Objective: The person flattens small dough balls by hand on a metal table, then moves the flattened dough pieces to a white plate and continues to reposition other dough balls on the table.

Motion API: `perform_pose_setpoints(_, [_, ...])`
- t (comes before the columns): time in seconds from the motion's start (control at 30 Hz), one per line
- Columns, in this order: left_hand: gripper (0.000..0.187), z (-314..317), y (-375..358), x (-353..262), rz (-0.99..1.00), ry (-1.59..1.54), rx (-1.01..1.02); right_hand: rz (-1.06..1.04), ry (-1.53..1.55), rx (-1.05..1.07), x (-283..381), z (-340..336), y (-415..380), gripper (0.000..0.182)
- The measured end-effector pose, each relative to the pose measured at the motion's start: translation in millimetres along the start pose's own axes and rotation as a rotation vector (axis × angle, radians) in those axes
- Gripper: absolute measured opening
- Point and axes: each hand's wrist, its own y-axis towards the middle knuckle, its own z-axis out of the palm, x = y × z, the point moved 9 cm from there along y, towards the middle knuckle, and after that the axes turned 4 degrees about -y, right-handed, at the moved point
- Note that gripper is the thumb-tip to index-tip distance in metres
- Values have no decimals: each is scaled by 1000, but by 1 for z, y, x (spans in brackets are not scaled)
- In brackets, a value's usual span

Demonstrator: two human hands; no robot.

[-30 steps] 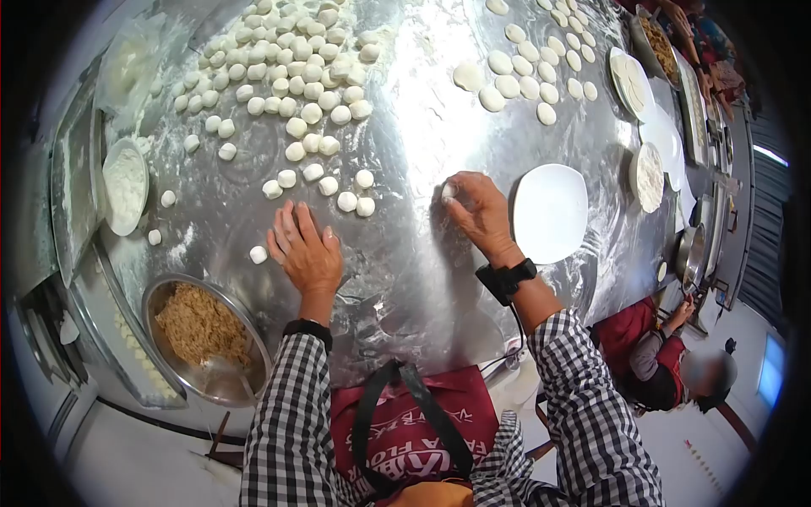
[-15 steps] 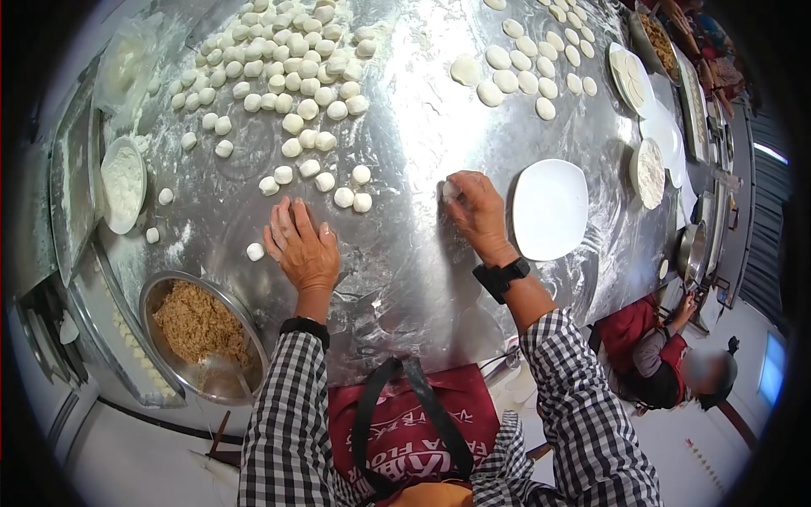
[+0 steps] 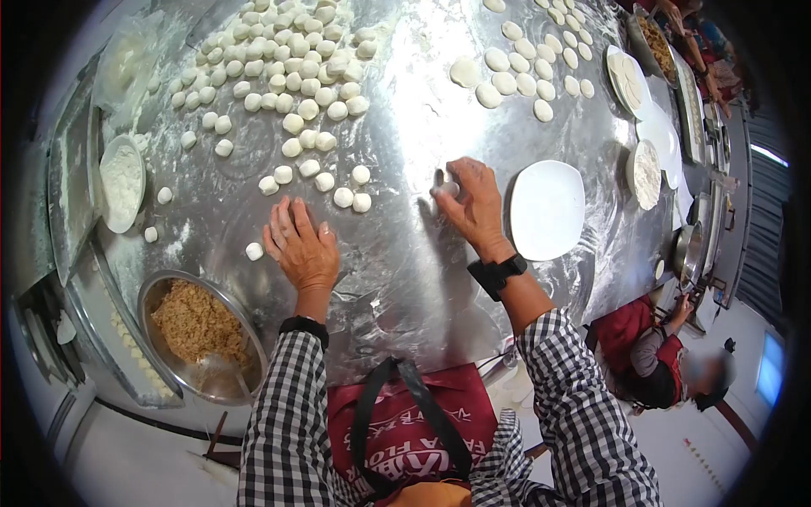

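Note:
My left hand (image 3: 302, 249) lies palm down on the metal table, fingers stretched out and a little apart. The palm's underside is hidden. Just beyond its fingertips are small round dough balls (image 3: 323, 181); a single ball sits to its left. My right hand (image 3: 475, 203) is pinched around a small pale dough piece (image 3: 446, 188), held slightly above the table with its shadow nearby. Part of that piece is covered by the fingers. Right of this hand stands a white square plate (image 3: 547, 211). Flattened dough rounds (image 3: 504, 83) lie farther back.
A bowl of brown filling (image 3: 258, 359) stands at the near left, and a flour dish (image 3: 122, 184) behind it. Another flour bowl (image 3: 647, 174) and a plate of wrappers (image 3: 627, 80) line the right edge. A co-worker (image 3: 655, 351) is at the right.
My right hand has lifted and shifted slightly left with the dough piece, and its fingers have turned a little. My left hand has stayed where it was.

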Motion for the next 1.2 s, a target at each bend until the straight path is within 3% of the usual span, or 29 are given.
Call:
perform_pose_setpoints(0.07, [56,-2,0,-1,1,-12,-7,-53,-9,-124,5,-6,17,33])
perform_pose_setpoints(0.17, [55,-3,1,-2,-1,-14,5,67,-148,59,-2,26,42,36])
perform_pose_setpoints(0.33, [59,-2,2,-1,-9,5,44,39,-445,223,5,62,20,60])
perform_pose_setpoints(0.9, [56,-2,-1,-2,0,10,57,48,-419,228,0,68,25,65])
perform_pose_setpoints(0.93, [56,-1,2,-1,-2,16,48,36,-396,173,5,59,28,55])
perform_pose_setpoints(1.03, [54,-4,0,-2,17,7,2,321,515,139,-30,42,41,44])
perform_pose_setpoints(1.07, [54,-3,-1,-2,23,21,-8,470,756,28,-37,28,32,40])
perform_pose_setpoints(1.1, [54,-3,-1,-2,20,16,-15,447,762,27,-26,7,30,40])
perform_pose_setpoints(1.2, [55,-4,0,-4,26,1,-32,609,768,471,-22,35,-16,36])
